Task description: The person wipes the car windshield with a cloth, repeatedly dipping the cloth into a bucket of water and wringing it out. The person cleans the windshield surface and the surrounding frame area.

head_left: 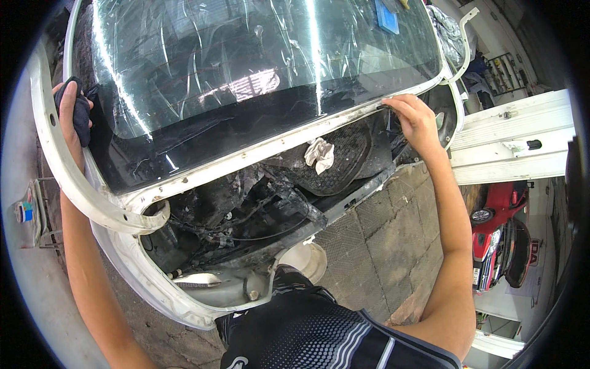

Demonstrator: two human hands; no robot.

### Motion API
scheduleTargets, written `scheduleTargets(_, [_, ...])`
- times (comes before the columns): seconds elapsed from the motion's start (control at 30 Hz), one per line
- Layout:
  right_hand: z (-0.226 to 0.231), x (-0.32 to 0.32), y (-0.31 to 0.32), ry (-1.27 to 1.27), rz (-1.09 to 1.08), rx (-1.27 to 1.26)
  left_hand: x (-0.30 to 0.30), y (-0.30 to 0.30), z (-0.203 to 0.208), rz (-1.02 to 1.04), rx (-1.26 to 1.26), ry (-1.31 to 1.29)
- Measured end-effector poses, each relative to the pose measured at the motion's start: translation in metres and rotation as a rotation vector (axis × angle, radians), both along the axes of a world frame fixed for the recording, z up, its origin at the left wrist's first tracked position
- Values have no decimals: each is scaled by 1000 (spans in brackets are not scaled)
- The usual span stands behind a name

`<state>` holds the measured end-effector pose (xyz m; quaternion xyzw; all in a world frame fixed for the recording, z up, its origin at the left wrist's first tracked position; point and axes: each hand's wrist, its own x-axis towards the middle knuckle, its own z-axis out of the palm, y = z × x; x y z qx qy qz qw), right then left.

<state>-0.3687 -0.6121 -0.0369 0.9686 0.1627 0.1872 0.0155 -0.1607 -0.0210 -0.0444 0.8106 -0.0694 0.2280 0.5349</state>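
"What's at the far left?"

"The left hand (66,117), in the upper left of the frame, its fingers curled round a bunched dark cloth (81,117). That cloth sits at the left edge of the glass pane (239,49), with a curved white strip (86,200) bending down just beside it."

"And the pane itself?"

"It fills the upper middle, streaked and full of bright reflections, with a broad black border (209,132) along its lower side. Just below that, a white frame bar (246,154) slants upward from left to right, dotted with small dark marks."

"Under the bar?"

"Grimy black parts (270,203) in the middle of the frame. Lower down stands a pale round container (310,261), partly covered. A crumpled white wad (319,155) lies on a dark textured surface (347,169), right of centre."

"Further right?"

"A flat blue piece (387,17) on the glass at the top edge. Below it, the right hand (419,123) is at the right end of the bar, fingers bent and fingertips together at its edge. I cannot tell whether they grip anything."

"And the far right?"

"A red vehicle (499,197), below white ribbed panels (516,157)."
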Motion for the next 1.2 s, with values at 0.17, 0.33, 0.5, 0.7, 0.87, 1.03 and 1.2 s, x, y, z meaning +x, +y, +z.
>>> scheduleTargets(0.17, [17,11,6,162,-13,51,-1,-1,0,38,31,-74])
scheduleTargets(0.33, [25,19,8,263,-63,125,1,-2,1,-6,-31,-38])
scheduleTargets(0.5, [33,23,16,281,-142,35,0,0,0,18,25,-34])
scheduleTargets(0.7, [15,20,16,123,-36,102,-2,-5,1,28,-15,-24])
scheduleTargets(0.87, [6,20,17,114,-21,166,1,1,0,6,21,-45])
scheduleTargets(1.03, [15,16,16,132,-50,87,4,3,-2,-15,-19,-37])
scheduleTargets(1.2, [14,20,17,79,33,7,1,2,-1,15,8,-54])
